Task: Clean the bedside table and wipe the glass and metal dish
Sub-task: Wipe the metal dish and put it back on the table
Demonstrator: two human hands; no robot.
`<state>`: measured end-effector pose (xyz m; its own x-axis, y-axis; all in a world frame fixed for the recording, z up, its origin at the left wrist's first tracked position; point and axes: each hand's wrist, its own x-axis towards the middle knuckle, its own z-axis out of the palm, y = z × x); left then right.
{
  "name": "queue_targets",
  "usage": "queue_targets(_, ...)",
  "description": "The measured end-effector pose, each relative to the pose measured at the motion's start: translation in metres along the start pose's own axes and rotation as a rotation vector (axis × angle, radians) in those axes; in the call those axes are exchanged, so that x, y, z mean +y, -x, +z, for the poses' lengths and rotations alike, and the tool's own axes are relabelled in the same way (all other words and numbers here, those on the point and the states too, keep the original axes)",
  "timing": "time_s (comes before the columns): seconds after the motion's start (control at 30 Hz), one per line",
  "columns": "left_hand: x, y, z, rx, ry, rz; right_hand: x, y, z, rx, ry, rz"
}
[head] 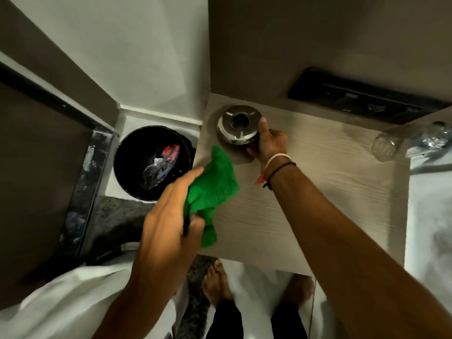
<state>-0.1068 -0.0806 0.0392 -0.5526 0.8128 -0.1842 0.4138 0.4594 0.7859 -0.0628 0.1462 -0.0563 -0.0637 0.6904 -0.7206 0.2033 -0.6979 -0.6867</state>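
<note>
So the dish (236, 125) sits at the far left corner of the table (318, 192), flat on its base, round, so no real long axis. Its opening faces straight up at me, with a dark hole in the middle and notches cut in the rim. My right hand (267, 143) has it by the near right side: thumb up along the rim, other fingers curled under and around the wall, closed on it. I can't tell if it's lifted or resting on the wood, since the hand covers that side.

My left hand (168, 211) is clamped on a bunched green cloth (212, 189), fingers wrapped tight round the lower part. The top of the cloth pokes toward the dish, just short of touching it, and hangs over the table's left edge.

The glass (385, 146) is lying on its side at the far right edge, mouth toward me and to the left, base pointing away right. It's blurry and half blends with shiny stuff behind it, can't make out what that is.

Middle of the table is bare wood, plenty of room between dish and glass. Off the left edge, down on the floor, there's a black bin (151, 162) with crumpled wrappers inside. Dark panel (362, 99) on the wall behind, cut off at the frame's right.
</note>
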Motion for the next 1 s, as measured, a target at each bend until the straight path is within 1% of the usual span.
queue_targets(0.1,-0.005,-0.005,-0.005,0.022,0.023,-0.047,0.000,-0.013,0.010,0.016,0.001,-0.013)
queue_targets(0.2,-0.006,-0.009,-0.007,0.006,0.028,-0.036,0.003,-0.021,0.013,0.072,-0.005,-0.043)
queue_targets(0.37,0.006,-0.013,0.001,-0.023,-0.025,-0.042,0.007,-0.023,-0.007,0.070,-0.036,-0.035)
queue_targets(0.43,0.014,-0.014,0.009,-0.028,-0.063,-0.012,0.011,-0.013,-0.027,0.105,0.045,-0.143)
queue_targets(0.5,0.032,-0.015,0.023,-0.062,-0.080,0.046,0.014,0.005,-0.060,0.137,0.174,-0.327)
queue_targets(0.6,0.071,-0.017,0.051,-0.109,-0.169,0.238,0.014,0.038,-0.125,0.201,0.536,-0.661)
queue_targets(0.67,0.102,-0.019,0.080,-0.123,-0.256,0.410,0.015,0.053,-0.180,0.318,0.727,-0.809)
queue_targets(0.7,0.117,-0.019,0.092,-0.119,-0.299,0.485,0.016,0.059,-0.204,0.401,0.767,-0.851)
queue_targets(0.77,0.154,-0.015,0.125,-0.118,-0.326,0.657,0.015,0.072,-0.264,0.616,0.778,-0.888)
queue_targets(0.8,0.177,-0.010,0.146,-0.122,-0.314,0.744,0.013,0.080,-0.302,0.732,0.765,-0.883)
queue_targets(0.87,0.214,0.000,0.178,-0.118,-0.297,0.894,0.013,0.094,-0.359,0.885,0.740,-0.855)
queue_targets(0.9,0.240,0.010,0.206,-0.142,-0.277,0.978,0.015,0.106,-0.401,0.979,0.714,-0.823)
queue_targets(0.93,0.255,0.016,0.219,-0.146,-0.265,1.028,0.014,0.111,-0.420,1.029,0.698,-0.797)
queue_targets(1.0,0.296,0.041,0.265,-0.184,-0.240,1.134,0.019,0.131,-0.482,1.166,0.642,-0.722)
